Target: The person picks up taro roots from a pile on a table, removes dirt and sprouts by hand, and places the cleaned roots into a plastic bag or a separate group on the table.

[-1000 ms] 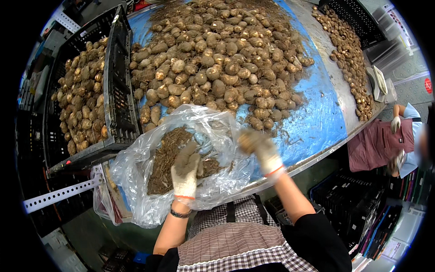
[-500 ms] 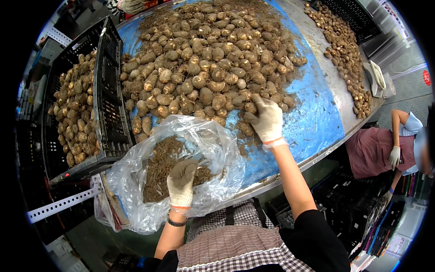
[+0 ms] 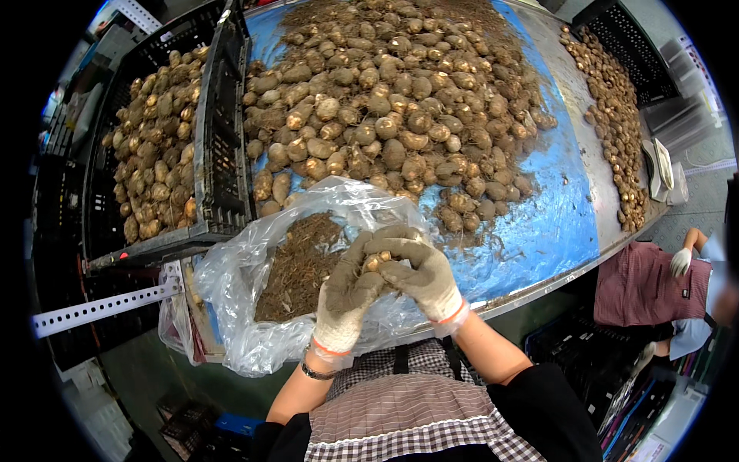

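Both my hands wear soiled cream work gloves and meet above a clear plastic bag. My left hand (image 3: 346, 296) and my right hand (image 3: 425, 279) are closed round a small brown taro (image 3: 376, 260), mostly covered by the fingers. The plastic bag (image 3: 235, 266) lies spread at the table's near edge, with a heap of dry brown root fibres (image 3: 296, 269) in it. Beyond the hands, a large pile of hairy taros (image 3: 400, 115) covers the blue sheet (image 3: 566, 200).
At the left, a black crate (image 3: 223, 138) holds more taros. Another row of small taros (image 3: 612, 115) runs along the metal table's right side, beside a white scale-like object (image 3: 658, 169). A gloved co-worker in a checked apron (image 3: 650, 289) is at the right, near stacked black crates (image 3: 573, 362).
My right hand has come back from the pile with a taro to above the bag. My left hand has moved right to meet it. The view has shifted slightly.
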`<state>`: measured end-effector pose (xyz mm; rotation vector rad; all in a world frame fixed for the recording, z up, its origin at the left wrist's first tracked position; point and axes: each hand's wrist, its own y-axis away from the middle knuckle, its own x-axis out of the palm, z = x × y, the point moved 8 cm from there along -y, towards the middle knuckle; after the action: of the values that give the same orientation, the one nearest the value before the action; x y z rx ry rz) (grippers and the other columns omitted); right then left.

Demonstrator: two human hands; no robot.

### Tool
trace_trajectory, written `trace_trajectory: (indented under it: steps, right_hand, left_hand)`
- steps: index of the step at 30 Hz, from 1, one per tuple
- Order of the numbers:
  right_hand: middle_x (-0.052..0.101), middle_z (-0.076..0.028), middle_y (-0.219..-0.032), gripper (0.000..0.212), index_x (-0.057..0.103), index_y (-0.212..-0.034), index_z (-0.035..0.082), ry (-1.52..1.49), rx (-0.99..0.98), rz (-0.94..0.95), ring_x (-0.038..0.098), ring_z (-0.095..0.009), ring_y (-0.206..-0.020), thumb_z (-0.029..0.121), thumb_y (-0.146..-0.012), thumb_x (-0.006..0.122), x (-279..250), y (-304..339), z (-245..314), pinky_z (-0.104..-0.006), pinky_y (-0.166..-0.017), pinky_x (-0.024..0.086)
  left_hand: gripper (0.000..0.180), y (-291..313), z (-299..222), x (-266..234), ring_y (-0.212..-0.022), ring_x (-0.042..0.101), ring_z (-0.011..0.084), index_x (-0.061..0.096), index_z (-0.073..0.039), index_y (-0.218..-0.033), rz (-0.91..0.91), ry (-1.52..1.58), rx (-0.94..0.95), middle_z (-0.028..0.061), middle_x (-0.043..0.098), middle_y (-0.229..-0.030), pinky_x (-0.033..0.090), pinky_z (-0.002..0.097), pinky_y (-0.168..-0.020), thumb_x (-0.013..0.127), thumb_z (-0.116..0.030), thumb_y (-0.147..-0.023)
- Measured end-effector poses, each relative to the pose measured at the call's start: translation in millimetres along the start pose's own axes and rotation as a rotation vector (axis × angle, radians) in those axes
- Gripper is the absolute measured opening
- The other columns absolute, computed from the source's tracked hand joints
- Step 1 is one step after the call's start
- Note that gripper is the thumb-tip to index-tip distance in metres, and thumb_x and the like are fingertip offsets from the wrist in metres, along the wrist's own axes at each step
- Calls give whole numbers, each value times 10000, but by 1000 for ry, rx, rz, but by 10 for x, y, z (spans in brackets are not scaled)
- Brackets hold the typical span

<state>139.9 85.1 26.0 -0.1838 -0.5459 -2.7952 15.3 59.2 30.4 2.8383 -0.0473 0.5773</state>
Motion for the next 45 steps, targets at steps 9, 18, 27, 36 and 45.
trace_trajectory:
  steps: [9, 18, 27, 36, 45]
  right_hand:
    - [669, -85, -949, 223, 718, -1005, 2, 300, -314, -124, 624, -207, -858, 71, -794, 700, 186, -86, 36, -336, -785, 508]
    - [673, -69, -1000, 217, 662, -1070, -33, -26, -164, 2, 617, -126, -914, 101, -905, 620, 416, -132, 39, -281, -807, 506]
    - [694, -80, -826, 116, 715, -887, -31, 579, -740, -65, 660, -167, -739, 49, -840, 645, 553, -94, 353, -285, -657, 545]
    - [676, -161, -1072, 198, 728, -1012, 58, 510, -435, 25, 649, -233, -954, 107, -828, 674, 634, -183, 298, -329, -810, 530]
    - [667, -112, -847, 107, 721, -889, 28, 625, -465, -153, 624, -222, -775, 80, -812, 667, 624, -239, 172, -328, -758, 505]
  left_hand:
    - [571, 128, -21, -327, -911, 612, 147, 509, 62, -1286, 90, -60, -51, 90, 633, -1091, 505, 270, -788, 684, -314, -895]
    - [416, 249, 289, -585, -778, 594, 123, 528, 51, -1222, -42, 61, -188, 68, 642, -944, 479, 258, -683, 609, -234, -931]
    - [450, 276, 152, -636, -746, 549, 82, 539, 45, -1254, -34, 14, -228, 22, 623, -930, 451, 214, -643, 695, -94, -855]
    - [443, 185, -121, -784, -793, 611, 137, 595, 46, -1149, -138, -321, 33, 71, 657, -940, 510, 264, -720, 771, -132, -783]
    - [470, 177, -162, -815, -941, 589, 144, 555, 43, -1169, -125, -552, 16, 77, 611, -1063, 499, 268, -826, 764, -12, -752]
